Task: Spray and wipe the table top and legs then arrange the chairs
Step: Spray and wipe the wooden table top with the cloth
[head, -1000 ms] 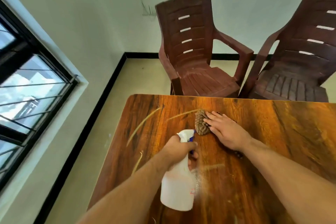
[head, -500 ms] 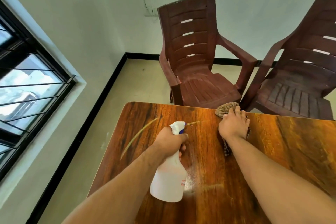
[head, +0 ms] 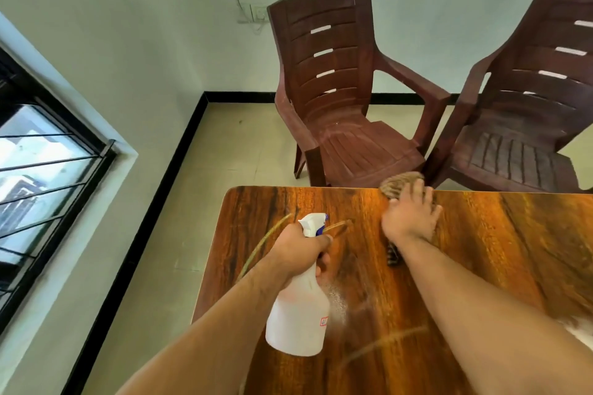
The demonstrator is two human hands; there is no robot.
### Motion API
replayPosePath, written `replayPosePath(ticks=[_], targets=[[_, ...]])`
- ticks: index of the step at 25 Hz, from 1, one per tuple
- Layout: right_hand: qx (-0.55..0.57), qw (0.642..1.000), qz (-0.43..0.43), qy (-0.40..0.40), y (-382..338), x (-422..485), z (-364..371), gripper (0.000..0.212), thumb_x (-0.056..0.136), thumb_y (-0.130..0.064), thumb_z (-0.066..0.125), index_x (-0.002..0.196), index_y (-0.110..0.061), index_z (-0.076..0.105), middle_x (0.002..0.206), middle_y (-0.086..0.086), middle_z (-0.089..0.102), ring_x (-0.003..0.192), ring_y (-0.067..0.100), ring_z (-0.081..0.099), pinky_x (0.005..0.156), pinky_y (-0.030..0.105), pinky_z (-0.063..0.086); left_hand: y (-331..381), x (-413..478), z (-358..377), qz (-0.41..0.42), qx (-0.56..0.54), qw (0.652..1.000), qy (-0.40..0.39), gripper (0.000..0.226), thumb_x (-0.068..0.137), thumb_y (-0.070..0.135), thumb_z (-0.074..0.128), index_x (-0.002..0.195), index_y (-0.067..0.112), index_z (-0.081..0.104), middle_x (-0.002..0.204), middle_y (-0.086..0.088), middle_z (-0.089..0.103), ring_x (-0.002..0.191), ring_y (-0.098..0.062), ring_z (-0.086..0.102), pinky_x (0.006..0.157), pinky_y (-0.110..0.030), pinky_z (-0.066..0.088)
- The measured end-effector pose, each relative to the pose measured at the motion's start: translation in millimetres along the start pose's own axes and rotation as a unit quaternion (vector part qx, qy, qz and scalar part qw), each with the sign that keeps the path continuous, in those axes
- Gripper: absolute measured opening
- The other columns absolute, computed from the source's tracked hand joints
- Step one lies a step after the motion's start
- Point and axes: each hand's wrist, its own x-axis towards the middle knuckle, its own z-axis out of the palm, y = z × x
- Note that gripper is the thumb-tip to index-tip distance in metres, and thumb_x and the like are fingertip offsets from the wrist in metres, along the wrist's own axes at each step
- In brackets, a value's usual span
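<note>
Holding one white spray bottle (head: 298, 317) in the left hand (head: 301, 250), fingers curled tight round its neck, just under the white and blue nozzle head. Tilted above the near left part of the one wooden table (head: 497, 250), bottom toward the person, nozzle pointing to the far edge. Pressing one brownish patterned cloth (head: 398, 184) flat on the table top with the right hand (head: 410, 221), right at the far edge, fingers straight and a little spread on top of it (one end poking out beyond the fingertips, one dark bit showing beside the wrist). Fine wet droplets on the glossy wood, just right of the bottle. Two bare forearms reaching over the table.

Beyond the far edge, two dark red plastic chairs, both facing the table: the first chair (head: 340, 106) opposite the left half, the second chair (head: 529, 112) just beside it on the right, turned slightly inward, armrests close together. On the left wall, one window (head: 48, 176) with black frame and bars. On the back wall, one white socket (head: 256, 13) near the top of the first chair's back.
</note>
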Motion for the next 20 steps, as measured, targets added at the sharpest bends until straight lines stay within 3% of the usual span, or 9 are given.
replayPosePath(ticks=[2,6,8,10,11,14,16,17,20], targets=[[-0.014,0.982,-0.185,-0.031,-41.0,-31.2,13.2,0.054,0.105,-0.030,0.029,0.157,-0.018,0.023,0.168,0.003,0.008,0.154,0.024,0.004,0.124,0.051,0.009,-2.1,-4.3,-7.3,0.010,-0.013,1.000,-0.006,0.009,0.099,0.023,0.065,0.102,0.023,0.057,0.080,-0.011,0.070,0.050,-0.014,0.060,0.055,-0.029,0.057],[0.018,0.870,-0.470,-0.147,-7.9,-108.5,9.7,0.042,0.103,-0.027,0.040,0.143,-0.029,0.051,0.161,-0.009,0.031,0.152,0.012,0.014,0.125,0.039,0.006,-1.2,-20.9,-11.1,0.024,0.010,1.000,-0.006,0.012,0.097,0.022,0.066,0.091,0.017,0.057,0.078,-0.005,0.066,0.060,-0.015,0.061,0.060,-0.030,0.054],[0.004,0.916,-0.386,-0.107,30.3,-106.6,8.7,0.045,0.105,-0.030,0.038,0.149,-0.035,0.041,0.162,-0.014,0.021,0.153,0.011,0.009,0.125,0.042,0.003,-5.4,-31.9,-13.8,0.016,0.010,0.999,-0.027,0.015,0.098,0.027,0.067,0.099,0.015,0.057,0.081,-0.006,0.068,0.059,-0.014,0.061,0.058,-0.029,0.055],[-0.007,0.987,-0.157,-0.035,43.5,-95.7,4.4,0.049,0.106,-0.030,0.032,0.155,-0.029,0.031,0.166,-0.008,0.014,0.154,0.018,0.006,0.125,0.047,0.004,-18.1,-42.8,-11.2,0.015,0.016,0.998,-0.065,0.025,0.098,0.027,0.067,0.115,0.013,0.057,0.083,-0.008,0.072,0.053,-0.014,0.060,0.058,-0.030,0.057],[-0.008,0.994,-0.101,-0.034,35.3,-97.7,6.4,0.051,0.106,-0.029,0.030,0.157,-0.025,0.028,0.167,-0.004,0.012,0.154,0.021,0.004,0.125,0.049,0.005,-27.1,-46.8,-8.7,0.014,0.027,0.996,-0.078,0.023,0.098,0.026,0.067,0.115,0.015,0.056,0.085,-0.009,0.072,0.054,-0.015,0.060,0.061,-0.032,0.058],[-0.024,0.944,-0.304,-0.122,21.7,-150.8,18.8,0.051,0.105,-0.028,0.029,0.155,-0.028,0.030,0.167,-0.006,0.009,0.154,0.019,0.001,0.125,0.050,0.006,-51.8,-63.7,4.9,0.012,0.055,0.993,-0.101,0.011,0.095,0.021,0.068,0.102,0.019,0.059,0.084,-0.012,0.068,0.060,-0.018,0.060,0.075,-0.041,0.059],[-0.027,0.916,-0.378,-0.133,64.3,-190.1,14.2,0.053,0.103,-0.037,0.021,0.154,-0.033,0.033,0.166,-0.011,0.009,0.154,0.016,-0.002,0.125,0.050,0.005,-70.6,-77.1,14.9,0.004,0.075,0.990,-0.121,0.035,0.090,0.026,0.071,0.121,0.015,0.061,0.088,-0.012,0.071,0.068,-0.021,0.066,0.078,-0.046,0.062],[-0.030,0.933,-0.340,-0.109,88.9,-198.0,8.5,0.055,0.101,-0.040,0.018,0.154,-0.034,0.032,0.166,-0.011,0.009,0.154,0.016,-0.004,0.124,0.053,0.004,-79.5,-83.0,19.7,0.004,0.072,0.987,-0.144,0.049,0.087,0.027,0.071,0.133,0.016,0.057,0.089,-0.013,0.072,0.071,-0.023,0.068,0.074,-0.046,0.064],[-0.010,0.999,-0.004,-0.035,120.3,-202.9,-1.8,0.051,0.105,-0.033,0.027,0.157,-0.030,0.029,0.167,-0.004,0.007,0.154,0.023,-0.003,0.123,0.055,0.003,-101.4,-105.3,34.6,0.011,0.078,0.976,-0.201,0.059,0.088,0.022,0.068,0.143,0.024,0.047,0.085,-0.017,0.072,0.062,-0.025,0.066,0.061,-0.039,0.059]])
